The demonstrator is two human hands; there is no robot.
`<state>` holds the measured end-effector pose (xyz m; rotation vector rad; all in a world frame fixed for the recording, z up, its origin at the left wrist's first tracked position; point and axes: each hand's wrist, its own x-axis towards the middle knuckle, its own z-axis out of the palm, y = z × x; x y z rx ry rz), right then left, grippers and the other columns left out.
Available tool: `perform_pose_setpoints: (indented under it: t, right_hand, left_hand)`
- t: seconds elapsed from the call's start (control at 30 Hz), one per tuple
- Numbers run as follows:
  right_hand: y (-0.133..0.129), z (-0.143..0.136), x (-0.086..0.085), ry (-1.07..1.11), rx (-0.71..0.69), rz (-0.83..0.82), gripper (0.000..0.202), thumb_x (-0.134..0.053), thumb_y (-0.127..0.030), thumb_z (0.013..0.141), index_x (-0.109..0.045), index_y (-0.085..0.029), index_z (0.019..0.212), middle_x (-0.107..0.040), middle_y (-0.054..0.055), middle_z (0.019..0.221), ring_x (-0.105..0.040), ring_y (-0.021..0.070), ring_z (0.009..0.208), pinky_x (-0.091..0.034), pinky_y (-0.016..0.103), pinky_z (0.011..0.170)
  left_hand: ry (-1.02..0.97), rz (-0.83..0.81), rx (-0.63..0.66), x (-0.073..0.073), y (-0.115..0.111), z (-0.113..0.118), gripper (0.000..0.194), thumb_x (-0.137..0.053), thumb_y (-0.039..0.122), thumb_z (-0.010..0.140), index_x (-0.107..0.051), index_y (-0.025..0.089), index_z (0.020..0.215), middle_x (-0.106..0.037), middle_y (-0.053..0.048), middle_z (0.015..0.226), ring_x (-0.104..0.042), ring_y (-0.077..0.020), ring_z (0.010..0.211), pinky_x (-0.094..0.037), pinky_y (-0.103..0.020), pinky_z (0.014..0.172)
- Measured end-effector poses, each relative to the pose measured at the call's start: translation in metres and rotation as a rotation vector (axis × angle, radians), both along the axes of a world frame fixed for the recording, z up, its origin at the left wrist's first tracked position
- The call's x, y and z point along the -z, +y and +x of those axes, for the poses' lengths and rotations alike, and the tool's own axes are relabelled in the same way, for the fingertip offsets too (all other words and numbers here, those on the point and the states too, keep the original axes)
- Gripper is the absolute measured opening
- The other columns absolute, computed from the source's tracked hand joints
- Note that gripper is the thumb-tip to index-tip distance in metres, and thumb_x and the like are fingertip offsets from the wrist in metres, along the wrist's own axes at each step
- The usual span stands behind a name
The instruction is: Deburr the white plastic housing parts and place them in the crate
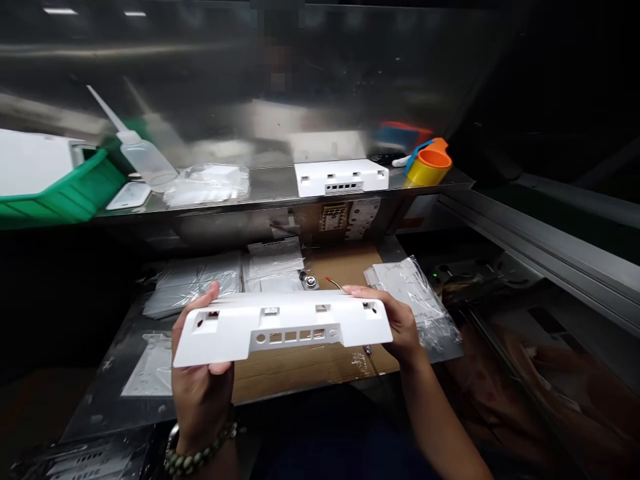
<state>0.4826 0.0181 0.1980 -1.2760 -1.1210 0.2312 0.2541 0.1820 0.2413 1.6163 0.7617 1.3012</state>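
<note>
A white plastic router casing point(295, 319) is held up above the bench, its edge with a row of port cut-outs facing me. My left hand point(200, 373) grips its left end, thumb under the lower edge and fingers up at the top. At the right end, my right hand point(400, 320) is closed round the corner, fingers along the top edge. Below and behind lies a brown cardboard sheet point(345, 260), with a small round metal piece point(310, 281) and a red-tipped tool point(333, 283) on it.
On the shelf stand a similar white casing point(343, 179), an orange and yellow tape-like ring point(431, 163), a squeeze bottle point(145, 160), a plastic bag point(210, 185) and a green bin point(65, 193). Bagged white panels lie left point(193, 283) and right point(415, 293) on the bench. A metal rail point(560, 223) runs along the right.
</note>
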Motion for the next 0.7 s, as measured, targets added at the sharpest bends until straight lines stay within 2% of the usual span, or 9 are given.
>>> perform_pose_setpoints:
  t: [0.1,0.27,0.33,0.4,0.47,0.53,0.57,0.63,0.7]
  right_hand:
    - [0.002,0.001,0.005,0.019,0.006,-0.032,0.033,-0.070,-0.021,0.094,-0.071,-0.033,0.125,-0.075,0.004,0.130,-0.071,0.0282,0.122,-0.057,0.045,0.107]
    - [0.002,0.005,0.015,0.033,0.014,-0.063,0.034,-0.072,-0.021,0.091,-0.070,-0.031,0.124,-0.073,0.005,0.134,-0.067,0.0297,0.128,-0.055,0.047,0.109]
    - [0.001,0.006,0.019,0.033,0.022,-0.045,0.036,-0.074,-0.022,0.090,-0.070,-0.030,0.125,-0.072,0.006,0.135,-0.066,0.0304,0.128,-0.054,0.047,0.111]
    - [0.001,0.006,0.020,0.022,0.039,0.019,0.034,-0.073,-0.025,0.091,-0.070,-0.028,0.126,-0.072,0.007,0.135,-0.066,0.0318,0.129,-0.052,0.050,0.113]
    - [0.000,0.006,0.021,-0.005,0.065,0.108,0.030,-0.068,-0.029,0.096,-0.071,-0.027,0.126,-0.072,0.007,0.135,-0.066,0.0333,0.128,-0.050,0.056,0.114]
    - [-0.002,0.006,0.020,-0.066,0.100,0.188,0.028,-0.059,-0.032,0.101,-0.072,-0.028,0.125,-0.072,0.007,0.135,-0.066,0.0345,0.129,-0.049,0.063,0.113]
    - [-0.002,0.006,0.020,-0.112,0.111,0.214,0.028,-0.056,-0.032,0.102,-0.073,-0.029,0.125,-0.072,0.006,0.135,-0.065,0.0349,0.129,-0.049,0.065,0.112]
    - [-0.002,0.006,0.019,-0.206,0.128,0.228,0.027,-0.056,-0.031,0.103,-0.075,-0.031,0.122,-0.071,0.005,0.137,-0.064,0.0353,0.132,-0.050,0.066,0.110]
    - [0.000,0.005,0.018,-0.239,0.164,0.196,0.025,-0.062,-0.030,0.100,-0.077,-0.032,0.120,-0.067,0.004,0.142,-0.061,0.0352,0.135,-0.050,0.064,0.112]
  left_hand:
    - [-0.123,-0.009,0.062,0.000,-0.002,0.000,0.081,-0.082,0.068,0.070,-0.064,0.024,0.135,-0.056,-0.014,0.151,-0.043,-0.0392,0.147,-0.027,-0.052,0.126]
    - [-0.074,0.057,0.118,0.003,-0.001,-0.002,0.077,-0.081,0.065,0.073,-0.063,0.028,0.138,-0.057,-0.012,0.151,-0.041,-0.0354,0.149,-0.033,-0.046,0.124]
    - [-0.096,0.032,0.139,0.004,-0.002,0.000,0.076,-0.084,0.062,0.071,-0.064,0.029,0.136,-0.058,-0.010,0.150,-0.040,-0.0351,0.150,-0.031,-0.046,0.124]
    - [-0.176,-0.019,0.153,0.004,-0.001,0.002,0.077,-0.084,0.068,0.066,-0.068,0.030,0.131,-0.056,-0.008,0.154,-0.035,-0.0355,0.153,-0.030,-0.046,0.125]
    - [-0.306,-0.185,0.204,0.003,0.000,0.003,0.083,-0.073,0.082,0.066,-0.069,0.030,0.130,-0.049,-0.006,0.160,-0.031,-0.0368,0.155,-0.033,-0.048,0.124]
    - [-0.408,-0.515,0.318,0.004,0.004,0.002,0.092,-0.051,0.094,0.073,-0.068,0.028,0.134,-0.050,-0.008,0.159,-0.033,-0.0389,0.153,-0.039,-0.053,0.120]
    - [-0.426,-0.702,0.391,0.004,0.006,0.001,0.094,-0.042,0.095,0.077,-0.067,0.025,0.135,-0.055,-0.011,0.155,-0.036,-0.0401,0.152,-0.041,-0.056,0.117]
    - [-0.424,-0.979,0.504,0.009,0.010,-0.003,0.087,-0.041,0.089,0.085,-0.071,0.019,0.128,-0.068,-0.015,0.138,-0.044,-0.0413,0.146,-0.043,-0.060,0.115]
    - [-0.436,-1.066,0.530,0.017,0.013,-0.006,0.067,-0.053,0.074,0.089,-0.077,0.018,0.116,-0.077,-0.014,0.120,-0.052,-0.0399,0.141,-0.042,-0.058,0.116]
